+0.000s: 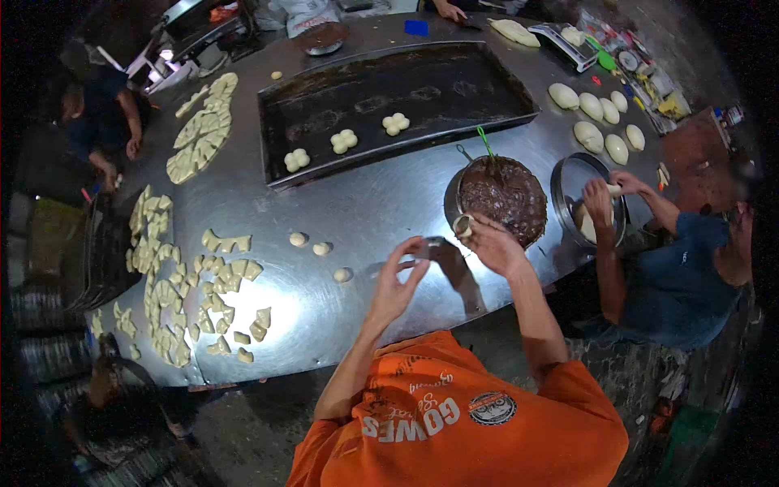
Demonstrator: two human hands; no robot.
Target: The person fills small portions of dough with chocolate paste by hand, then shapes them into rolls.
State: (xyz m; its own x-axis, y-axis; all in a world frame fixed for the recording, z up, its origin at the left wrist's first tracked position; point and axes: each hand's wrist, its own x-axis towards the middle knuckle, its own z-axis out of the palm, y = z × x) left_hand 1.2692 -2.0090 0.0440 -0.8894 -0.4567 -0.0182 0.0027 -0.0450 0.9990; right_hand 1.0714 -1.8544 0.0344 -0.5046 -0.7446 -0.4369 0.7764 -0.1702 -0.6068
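Observation:
My left hand (396, 286) hovers above the steel table (357, 211) near its front edge, thumb and fingers curved apart with nothing between them. In the fingers of my right hand (497, 247) is a small cupped piece of dough (463, 226) with a brownish middle. That hand is over the near side of a large bowl of dark brown filling (503, 195), partly covering it. A green-handled tool (485, 141) stands in the filling. Left of my left hand lie a few dough balls (342, 274). Several cut dough pieces (219, 284) spread farther left.
Behind stands a big dark baking tray (389, 89) with three clusters of dough balls (344, 141). At right, a person in a dark shirt (677, 276) works dough over a round pan (560, 199). Large dough lumps (588, 136) and a scale (568, 47) sit beyond. Another person (97, 114) is at left.

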